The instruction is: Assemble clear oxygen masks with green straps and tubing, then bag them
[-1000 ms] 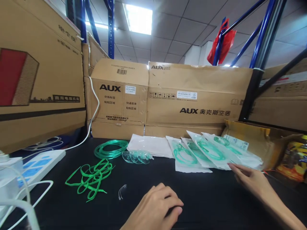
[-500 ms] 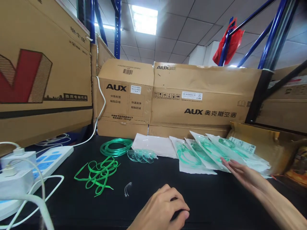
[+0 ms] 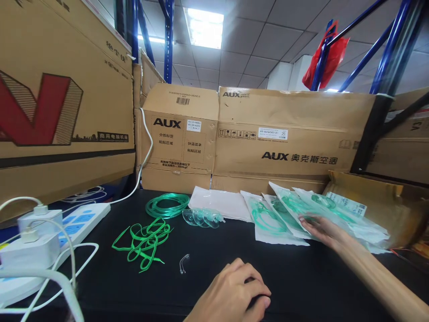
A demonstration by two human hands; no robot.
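Note:
My right hand (image 3: 322,229) is stretched out to the right side, its fingers extended against the lower edge of the clear packets. Those packets (image 3: 284,208) overlap in a row, each with green tubing and a mask-like part inside. Low in the middle, my left hand (image 3: 233,290) rests on the black tabletop with curled fingers, the thumb tucked near the index finger; I see nothing in it. Left of it lie thin clear bent pieces (image 3: 182,264) and a tangle of green elastic strap (image 3: 144,243). Clear mask shells (image 3: 203,218) are nested behind, beside a coil of green tubing (image 3: 167,205).
A white sheet or flat pouch (image 3: 221,203) lies behind the mask shells. A white power strip (image 3: 78,223) with plugs and loose cables takes up the left side. Cardboard boxes (image 3: 295,129) wall off the back. Brown packaging (image 3: 385,194) stands at right.
My right hand has shifted a little left and nearer to the packets, its fingertips now at their edge. The view has swung slightly left. My left hand keeps its curled pose.

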